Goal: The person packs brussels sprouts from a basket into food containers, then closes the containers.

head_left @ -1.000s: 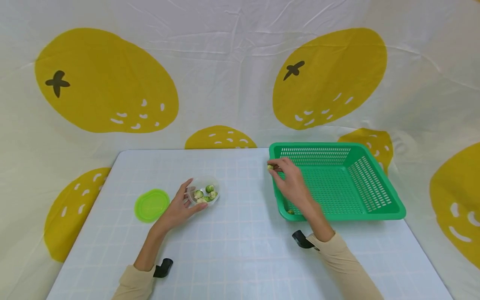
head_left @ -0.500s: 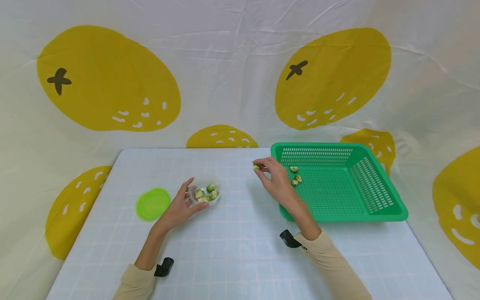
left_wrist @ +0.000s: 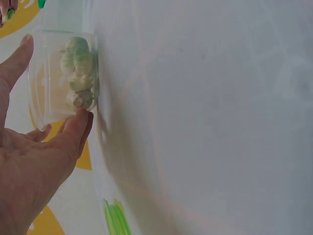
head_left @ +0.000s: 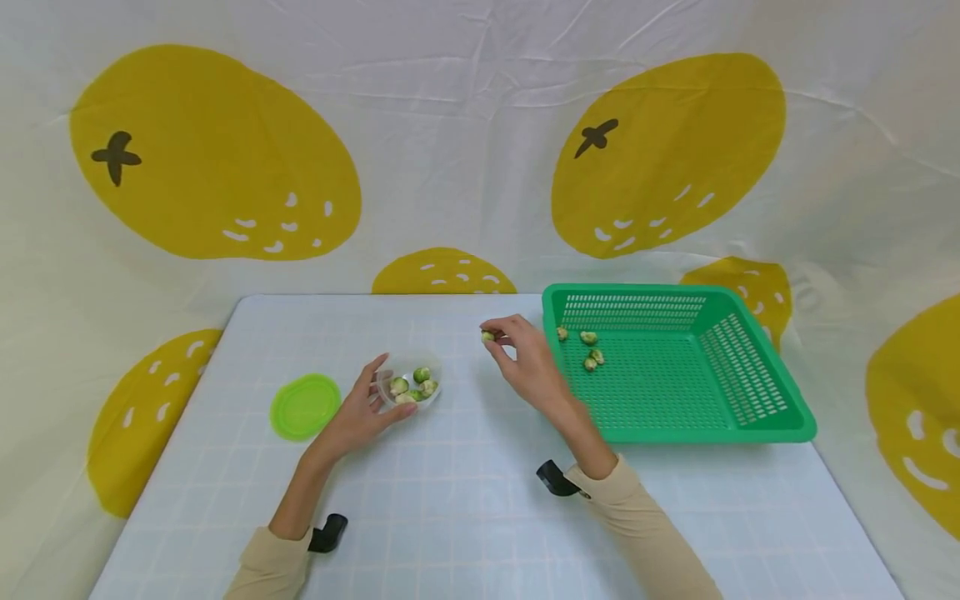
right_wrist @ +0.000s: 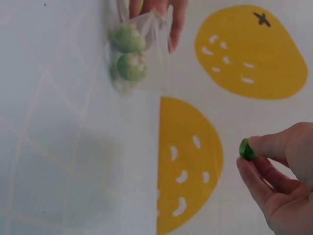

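Observation:
Between the thumb and fingers of my right hand [head_left: 527,360] is a small Brussels sprout [head_left: 488,336], pinched in the air over the table, left of the green basket. The right wrist view shows the same Brussels sprout [right_wrist: 247,149] at the fingertips. My left hand [head_left: 365,418] holds a clear plastic container [head_left: 385,392] from its left side, fingers behind and thumb in front. Several Brussels sprouts [head_left: 422,375] lie in it; through its wall the left wrist view shows the sprouts [left_wrist: 78,63] gathered at the bottom.
A green perforated basket [head_left: 678,435] stands at the right, with several Brussels sprouts [head_left: 588,338] toward its left side. Left of my left hand lies a bright green lid [head_left: 303,407]. A white curtain with yellow fruit prints [head_left: 210,150] hangs behind the table [head_left: 450,517].
My right hand has moved left from over the basket's rim with the Brussels sprout, uncovering sprouts in the basket. My left hand and the container have stayed in place.

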`<action>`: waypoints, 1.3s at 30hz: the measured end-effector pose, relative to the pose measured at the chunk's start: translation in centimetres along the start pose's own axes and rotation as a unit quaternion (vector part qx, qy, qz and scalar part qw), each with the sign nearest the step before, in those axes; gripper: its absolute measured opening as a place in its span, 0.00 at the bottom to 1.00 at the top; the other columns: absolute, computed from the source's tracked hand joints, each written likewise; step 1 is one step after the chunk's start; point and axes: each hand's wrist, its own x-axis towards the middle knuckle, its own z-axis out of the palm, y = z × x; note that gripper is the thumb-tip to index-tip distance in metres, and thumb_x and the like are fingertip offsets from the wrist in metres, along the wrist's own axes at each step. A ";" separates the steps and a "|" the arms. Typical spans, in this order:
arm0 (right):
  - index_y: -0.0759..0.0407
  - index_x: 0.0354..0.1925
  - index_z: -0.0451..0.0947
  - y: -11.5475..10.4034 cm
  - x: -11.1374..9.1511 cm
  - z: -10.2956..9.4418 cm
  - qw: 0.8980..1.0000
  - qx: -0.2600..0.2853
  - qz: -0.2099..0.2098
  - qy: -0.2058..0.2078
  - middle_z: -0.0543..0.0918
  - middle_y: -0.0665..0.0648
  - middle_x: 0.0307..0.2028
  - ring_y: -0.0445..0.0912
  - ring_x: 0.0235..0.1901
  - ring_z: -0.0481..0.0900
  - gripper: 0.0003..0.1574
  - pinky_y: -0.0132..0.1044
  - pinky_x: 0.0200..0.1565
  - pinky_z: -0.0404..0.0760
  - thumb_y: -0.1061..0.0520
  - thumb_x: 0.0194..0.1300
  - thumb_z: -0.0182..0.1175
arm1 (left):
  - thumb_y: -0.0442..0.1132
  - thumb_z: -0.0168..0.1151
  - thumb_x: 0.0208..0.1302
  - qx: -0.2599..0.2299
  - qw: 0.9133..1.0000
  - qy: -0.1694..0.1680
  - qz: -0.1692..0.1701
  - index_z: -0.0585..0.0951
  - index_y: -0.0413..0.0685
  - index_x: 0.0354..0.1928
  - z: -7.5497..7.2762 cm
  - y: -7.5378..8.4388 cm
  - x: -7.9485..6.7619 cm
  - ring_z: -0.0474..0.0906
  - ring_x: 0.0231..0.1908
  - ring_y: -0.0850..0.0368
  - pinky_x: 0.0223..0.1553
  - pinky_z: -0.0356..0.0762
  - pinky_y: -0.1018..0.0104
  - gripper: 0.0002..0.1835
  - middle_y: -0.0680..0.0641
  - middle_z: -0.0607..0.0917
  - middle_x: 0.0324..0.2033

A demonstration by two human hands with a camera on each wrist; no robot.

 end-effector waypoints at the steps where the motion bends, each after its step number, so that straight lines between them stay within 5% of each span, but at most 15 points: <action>1: 0.65 0.54 0.82 -0.1 0.0 0.2 1.000 0.003 0.002 -0.003 0.83 0.60 0.47 0.50 0.47 0.83 0.14 0.40 0.54 0.85 0.67 0.71 0.64 | 0.45 0.75 0.64 -0.002 1.000 -0.001 0.000 0.45 0.49 0.82 0.0 0.0 0.0 0.58 0.72 0.33 0.73 0.59 0.42 0.56 0.30 0.57 0.73; 24: 0.67 0.52 0.81 -1.1 0.8 5.7 0.997 0.066 -0.031 -0.035 0.81 0.61 0.47 0.51 0.46 0.83 0.13 0.37 0.53 0.85 0.69 0.70 0.63 | 0.46 0.75 0.64 -0.004 1.000 0.004 -0.003 0.46 0.51 0.82 0.1 0.3 0.0 0.57 0.73 0.33 0.73 0.59 0.42 0.56 0.31 0.58 0.74; 39: 0.68 0.52 0.81 -1.4 0.9 8.0 0.994 0.087 -0.015 -0.066 0.81 0.63 0.47 0.52 0.46 0.83 0.13 0.35 0.52 0.84 0.70 0.69 0.64 | 0.46 0.74 0.65 -0.008 1.000 0.006 0.001 0.46 0.50 0.82 0.2 0.0 0.1 0.59 0.71 0.34 0.73 0.59 0.42 0.55 0.31 0.59 0.73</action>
